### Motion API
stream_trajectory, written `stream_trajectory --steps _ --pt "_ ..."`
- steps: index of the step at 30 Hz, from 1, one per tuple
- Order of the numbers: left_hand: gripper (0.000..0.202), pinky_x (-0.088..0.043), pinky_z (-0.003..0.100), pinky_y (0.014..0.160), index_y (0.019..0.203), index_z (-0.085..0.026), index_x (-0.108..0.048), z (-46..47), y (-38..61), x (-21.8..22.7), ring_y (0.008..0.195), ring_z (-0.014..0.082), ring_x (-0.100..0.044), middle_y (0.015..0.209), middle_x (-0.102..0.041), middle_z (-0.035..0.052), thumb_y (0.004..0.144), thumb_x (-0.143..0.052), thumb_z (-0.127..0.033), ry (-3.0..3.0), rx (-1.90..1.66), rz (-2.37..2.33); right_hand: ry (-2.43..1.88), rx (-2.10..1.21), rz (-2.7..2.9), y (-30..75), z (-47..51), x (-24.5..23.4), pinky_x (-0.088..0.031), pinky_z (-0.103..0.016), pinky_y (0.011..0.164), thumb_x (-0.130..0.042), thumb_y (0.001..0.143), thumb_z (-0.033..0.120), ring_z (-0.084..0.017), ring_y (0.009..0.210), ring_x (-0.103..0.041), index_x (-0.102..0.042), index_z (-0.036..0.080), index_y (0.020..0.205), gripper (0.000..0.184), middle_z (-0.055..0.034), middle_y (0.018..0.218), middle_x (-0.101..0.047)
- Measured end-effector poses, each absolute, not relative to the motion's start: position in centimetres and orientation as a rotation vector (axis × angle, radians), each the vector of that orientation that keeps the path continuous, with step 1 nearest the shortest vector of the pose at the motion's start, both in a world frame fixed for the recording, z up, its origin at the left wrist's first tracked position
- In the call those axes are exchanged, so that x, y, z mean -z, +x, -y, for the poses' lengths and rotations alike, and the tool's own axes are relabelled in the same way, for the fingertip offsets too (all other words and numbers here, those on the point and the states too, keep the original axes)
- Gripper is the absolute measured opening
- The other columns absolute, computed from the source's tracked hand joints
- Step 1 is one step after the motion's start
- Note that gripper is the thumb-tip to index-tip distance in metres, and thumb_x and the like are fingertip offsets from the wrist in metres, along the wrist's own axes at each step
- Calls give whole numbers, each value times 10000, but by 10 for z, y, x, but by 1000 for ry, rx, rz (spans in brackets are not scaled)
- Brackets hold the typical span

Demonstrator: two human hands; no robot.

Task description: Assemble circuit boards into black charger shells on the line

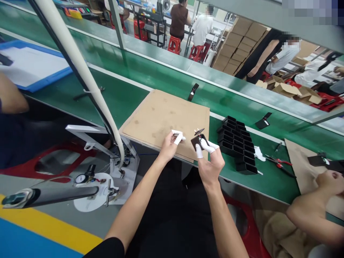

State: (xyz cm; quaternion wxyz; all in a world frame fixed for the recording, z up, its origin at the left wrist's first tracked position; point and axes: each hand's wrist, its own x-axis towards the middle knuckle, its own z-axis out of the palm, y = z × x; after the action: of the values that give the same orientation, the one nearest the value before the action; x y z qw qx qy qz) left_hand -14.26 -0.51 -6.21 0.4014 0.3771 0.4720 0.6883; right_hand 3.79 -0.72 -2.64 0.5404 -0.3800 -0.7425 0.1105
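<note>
My right hand (211, 159), with white finger cots on its thumb and fingers, grips a small black plastic case (195, 142). A black pronged cover (199, 132) stands tilted above the case's mouth, with thin wires or small parts showing between them. To the left, my left hand (170, 145) is closed in a pinch over the cardboard sheet (163, 114). White cots cover its fingertips too, and whatever is between them is too small to make out. Right of my right hand, several open black cases (236, 143) stand packed together in rows.
On the green belt (166, 79) lie one black case with its cover (192, 92) and another (263, 121). Red-handled pliers (281, 163) and a white scrap (259, 153) lie right. A slanted pole (77, 61) rises at left. Co-workers' arms (317, 204) reach in at both sides.
</note>
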Motion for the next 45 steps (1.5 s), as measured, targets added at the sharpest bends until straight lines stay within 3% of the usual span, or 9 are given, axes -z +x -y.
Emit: stream_trajectory --steps 5,9,15,23,28,33,38,45 --pt "353 -597 406 964 1055 -203 -693 4 -141 65 984 247 -776 992 -784 78 925 -747 -526 931 -1754 -1184 -997 -299 1879 36 3 56 -639 -393 907 -653 1033 318 -236 1016 -753 -776 225 1154 196 -119 1129 -744" --pt "357 -598 405 966 1062 -203 -691 3 -141 67 980 241 -775 991 -784 73 921 -750 -525 923 -1752 -1172 -1024 -297 1892 36 2 71 -626 -388 928 -636 1046 346 -233 1045 -742 -768 230 1170 215 -120 1152 -737" --pt "379 -611 409 934 1026 -202 -674 2 -142 66 937 243 -781 971 -789 77 902 -764 -549 937 -1756 -1165 -1050 -264 1927 34 2 62 -620 -388 947 -599 1069 361 -233 1082 -733 -732 242 1311 300 -123 1195 -724" --pt "340 -584 403 984 1040 -202 -678 6 -143 63 963 238 -785 973 -790 70 935 -741 -519 957 -1737 -1185 -969 -179 1858 38 2 34 -632 -382 971 -672 1031 278 -230 1094 -747 -760 250 1261 247 -108 1190 -738" --pt "335 -586 397 987 1061 -204 -679 5 -143 66 973 236 -785 1008 -784 70 941 -736 -511 929 -1739 -1193 -1004 -187 1964 40 1 54 -643 -342 881 -632 1055 295 -212 999 -758 -762 242 1229 224 -100 1121 -735" --pt "335 -588 397 987 1054 -203 -674 4 -142 70 986 236 -783 1016 -783 74 944 -733 -514 901 -1740 -1156 -1022 -210 1972 41 0 72 -641 -382 929 -624 1059 312 -240 1080 -751 -745 244 1271 254 -123 1192 -734" --pt "334 -581 393 992 1070 -199 -668 5 -143 68 980 228 -781 1034 -787 81 950 -730 -505 931 -1719 -1164 -1062 -339 1822 40 -1 74 -643 -464 1004 -710 1010 367 -270 1113 -761 -651 226 1437 453 -130 1210 -762" --pt "330 -593 408 992 1063 -199 -669 5 -143 66 980 234 -783 1026 -783 81 951 -727 -503 938 -1723 -1177 -1005 -373 1857 41 -2 77 -647 -448 1012 -689 1026 329 -266 1148 -754 -738 244 1335 325 -127 1241 -752"
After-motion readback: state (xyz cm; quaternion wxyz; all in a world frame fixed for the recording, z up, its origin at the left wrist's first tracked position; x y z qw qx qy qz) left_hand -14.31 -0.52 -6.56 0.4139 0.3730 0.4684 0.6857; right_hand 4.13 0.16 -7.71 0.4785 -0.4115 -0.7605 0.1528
